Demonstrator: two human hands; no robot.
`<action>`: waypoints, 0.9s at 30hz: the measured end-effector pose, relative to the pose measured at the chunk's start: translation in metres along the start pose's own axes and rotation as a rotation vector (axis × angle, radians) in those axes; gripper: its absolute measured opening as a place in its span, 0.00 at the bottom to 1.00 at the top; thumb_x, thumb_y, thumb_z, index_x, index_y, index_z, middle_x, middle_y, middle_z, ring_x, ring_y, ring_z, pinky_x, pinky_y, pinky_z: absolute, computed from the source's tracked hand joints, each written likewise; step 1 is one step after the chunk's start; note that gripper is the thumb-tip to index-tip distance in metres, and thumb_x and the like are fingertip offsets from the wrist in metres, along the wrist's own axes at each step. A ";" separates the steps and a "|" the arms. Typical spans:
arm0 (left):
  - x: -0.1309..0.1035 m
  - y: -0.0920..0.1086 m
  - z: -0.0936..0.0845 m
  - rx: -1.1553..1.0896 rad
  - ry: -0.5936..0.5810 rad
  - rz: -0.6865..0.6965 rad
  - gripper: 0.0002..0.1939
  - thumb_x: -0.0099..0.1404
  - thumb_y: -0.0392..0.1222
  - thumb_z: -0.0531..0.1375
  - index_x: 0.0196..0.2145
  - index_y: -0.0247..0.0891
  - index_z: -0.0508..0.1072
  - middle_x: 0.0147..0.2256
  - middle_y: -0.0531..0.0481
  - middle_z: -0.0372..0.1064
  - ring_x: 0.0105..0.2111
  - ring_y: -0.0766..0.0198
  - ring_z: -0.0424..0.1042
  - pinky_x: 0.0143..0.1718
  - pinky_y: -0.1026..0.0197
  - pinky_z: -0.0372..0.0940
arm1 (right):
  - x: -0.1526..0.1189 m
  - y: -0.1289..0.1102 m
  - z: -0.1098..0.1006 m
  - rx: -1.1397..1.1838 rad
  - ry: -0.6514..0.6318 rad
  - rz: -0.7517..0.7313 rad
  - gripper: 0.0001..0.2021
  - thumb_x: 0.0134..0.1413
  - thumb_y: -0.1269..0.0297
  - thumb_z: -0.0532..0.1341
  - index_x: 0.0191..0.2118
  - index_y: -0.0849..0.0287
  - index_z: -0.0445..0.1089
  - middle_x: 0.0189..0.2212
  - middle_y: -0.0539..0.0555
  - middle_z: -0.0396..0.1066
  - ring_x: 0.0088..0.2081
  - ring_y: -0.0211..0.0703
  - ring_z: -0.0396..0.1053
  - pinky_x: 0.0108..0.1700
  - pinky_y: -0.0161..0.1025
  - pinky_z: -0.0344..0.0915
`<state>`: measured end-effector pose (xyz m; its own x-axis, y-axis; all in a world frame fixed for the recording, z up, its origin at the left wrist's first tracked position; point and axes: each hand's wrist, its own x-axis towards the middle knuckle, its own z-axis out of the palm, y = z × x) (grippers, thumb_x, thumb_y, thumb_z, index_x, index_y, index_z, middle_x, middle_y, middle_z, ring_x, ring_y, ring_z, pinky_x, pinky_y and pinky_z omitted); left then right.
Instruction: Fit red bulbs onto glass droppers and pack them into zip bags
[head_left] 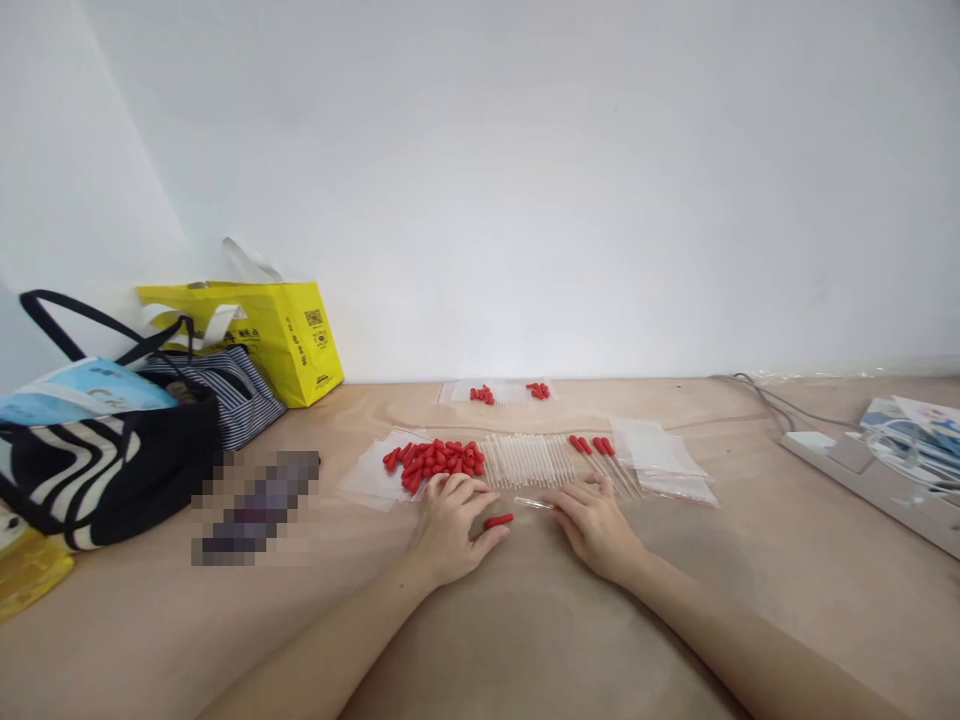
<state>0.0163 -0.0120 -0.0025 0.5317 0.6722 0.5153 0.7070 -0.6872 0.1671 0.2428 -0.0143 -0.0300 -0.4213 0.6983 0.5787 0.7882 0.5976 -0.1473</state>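
Observation:
My left hand [455, 525] rests on the table with its fingers apart, and a single red piece [498, 521] lies by its thumb and fingertips. Beyond that hand is a pile of red pieces [442, 460] on clear bags [371, 475]. My right hand [592, 520] has its fingers bent over the end of a thin clear stick [533, 502]. A row of pale sticks [529, 458] lies in front of both hands. Several sticks with red ends [603, 446] slant beside it. What my right fingertips press on is partly hidden.
Clear bags [660, 455] are stacked right of the sticks. At the back lie bagged red pieces [482, 395]. A yellow bag [300, 340], a black bag [112, 465] and a blurred dark object [259, 505] are left; a power strip [862, 470] with cables is right.

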 end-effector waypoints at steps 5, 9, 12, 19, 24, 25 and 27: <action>0.002 0.005 0.010 0.076 0.033 -0.025 0.07 0.57 0.46 0.57 0.32 0.47 0.74 0.37 0.51 0.68 0.38 0.58 0.63 0.42 0.49 0.48 | 0.003 -0.002 0.003 0.015 -0.032 -0.048 0.13 0.53 0.75 0.50 0.38 0.55 0.67 0.29 0.51 0.69 0.33 0.37 0.64 0.45 0.43 0.44; 0.004 0.007 0.011 0.104 0.037 0.016 0.08 0.60 0.40 0.54 0.28 0.44 0.73 0.33 0.52 0.70 0.39 0.59 0.62 0.46 0.47 0.44 | 0.002 -0.002 0.005 0.070 -0.066 -0.033 0.14 0.52 0.77 0.48 0.37 0.56 0.67 0.30 0.51 0.69 0.33 0.37 0.64 0.47 0.44 0.44; 0.004 0.007 0.010 0.106 0.035 -0.017 0.07 0.62 0.39 0.52 0.30 0.42 0.70 0.31 0.52 0.70 0.38 0.60 0.63 0.47 0.47 0.43 | 0.002 -0.003 0.006 0.113 -0.077 -0.015 0.14 0.52 0.77 0.47 0.37 0.57 0.67 0.32 0.52 0.68 0.34 0.37 0.64 0.48 0.45 0.43; 0.003 0.006 0.010 0.047 0.028 -0.045 0.05 0.62 0.37 0.51 0.32 0.41 0.66 0.30 0.54 0.71 0.36 0.62 0.65 0.50 0.46 0.40 | 0.003 -0.007 0.005 0.152 -0.054 -0.001 0.14 0.53 0.77 0.46 0.37 0.58 0.66 0.32 0.53 0.68 0.35 0.38 0.64 0.49 0.46 0.42; 0.003 0.007 0.010 0.001 0.040 -0.036 0.06 0.62 0.37 0.50 0.32 0.40 0.66 0.30 0.54 0.71 0.36 0.63 0.66 0.51 0.46 0.37 | 0.003 -0.007 0.005 0.142 -0.035 -0.008 0.14 0.53 0.76 0.47 0.37 0.58 0.66 0.31 0.53 0.68 0.34 0.37 0.64 0.49 0.46 0.43; 0.003 0.008 0.010 -0.004 0.038 -0.032 0.06 0.63 0.37 0.50 0.32 0.41 0.66 0.30 0.54 0.71 0.36 0.63 0.66 0.51 0.46 0.37 | 0.003 -0.007 0.005 0.141 -0.029 -0.013 0.13 0.53 0.76 0.47 0.38 0.58 0.66 0.31 0.53 0.69 0.34 0.37 0.64 0.49 0.46 0.43; 0.003 0.008 0.010 -0.007 0.033 -0.019 0.07 0.63 0.36 0.50 0.33 0.42 0.67 0.30 0.54 0.72 0.36 0.63 0.66 0.51 0.45 0.36 | 0.003 -0.007 0.004 0.150 -0.012 -0.021 0.13 0.54 0.75 0.47 0.38 0.58 0.66 0.31 0.53 0.69 0.34 0.37 0.64 0.48 0.45 0.44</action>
<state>0.0280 -0.0124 -0.0077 0.5024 0.6755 0.5397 0.7131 -0.6767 0.1831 0.2339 -0.0148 -0.0308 -0.4432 0.6891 0.5733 0.7034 0.6638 -0.2541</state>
